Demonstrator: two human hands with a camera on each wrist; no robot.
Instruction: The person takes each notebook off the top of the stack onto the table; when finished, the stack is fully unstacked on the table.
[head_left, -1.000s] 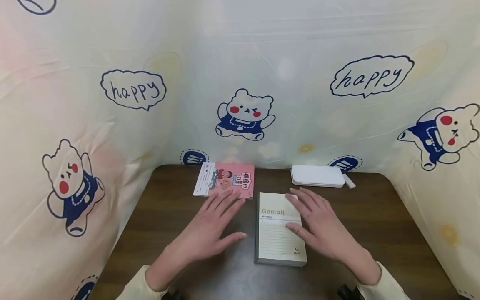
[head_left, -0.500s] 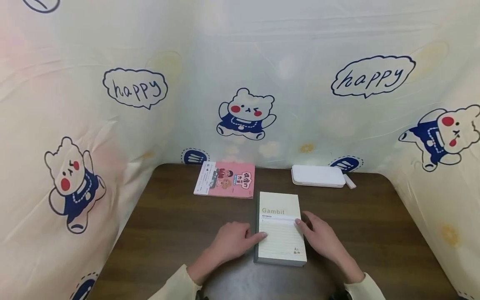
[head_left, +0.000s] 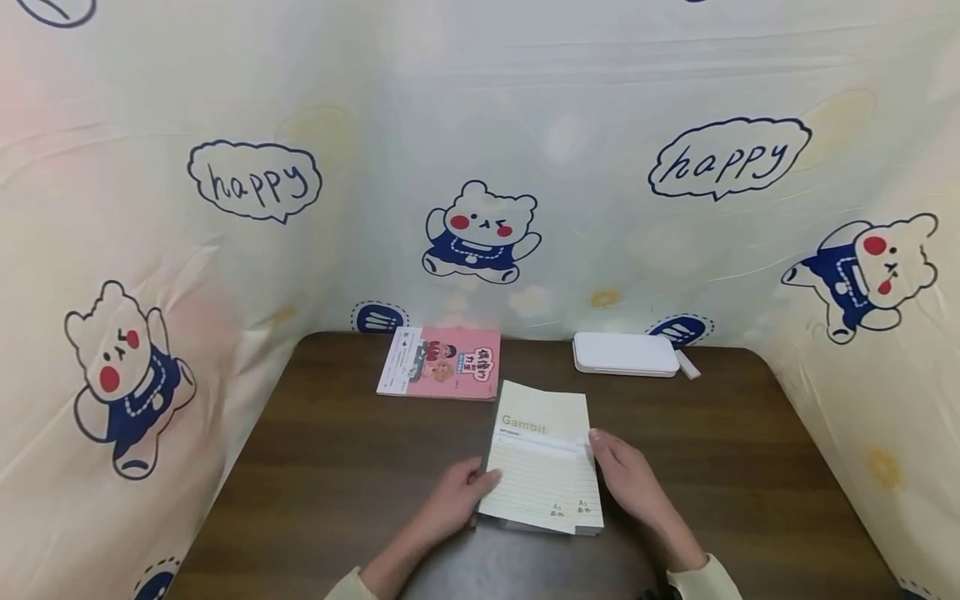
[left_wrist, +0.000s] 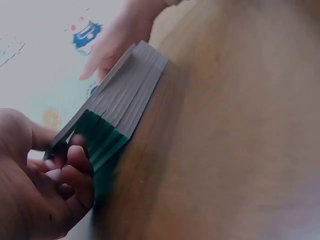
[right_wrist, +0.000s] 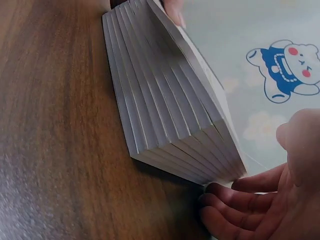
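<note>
A stack of cream notebooks [head_left: 591,492] stands at the middle of the table, its page edges facing the right wrist view. The top notebook [head_left: 528,467], lettered "Gambit", sits skewed to the left over the one beneath. My left hand [head_left: 453,498] pinches its green spine edge, thumb on the cover and fingers below. In the left wrist view that edge is raised off the stack's green spines [left_wrist: 107,142]. My right hand [head_left: 633,483] rests along the stack's right side; in the right wrist view its loosely bent fingers [right_wrist: 240,200] are at the lower corner.
Behind the stack on the left lies a pink booklet [head_left: 453,362]. A white case [head_left: 626,354] lies at the back right, with a small white strip [head_left: 687,364] beside it. A printed curtain [head_left: 480,108] surrounds the brown wooden table [head_left: 337,467].
Both hands have come down from above the table to the stack's sides. The left hand has taken hold of the top notebook, which has turned and slid left off the squared stack.
</note>
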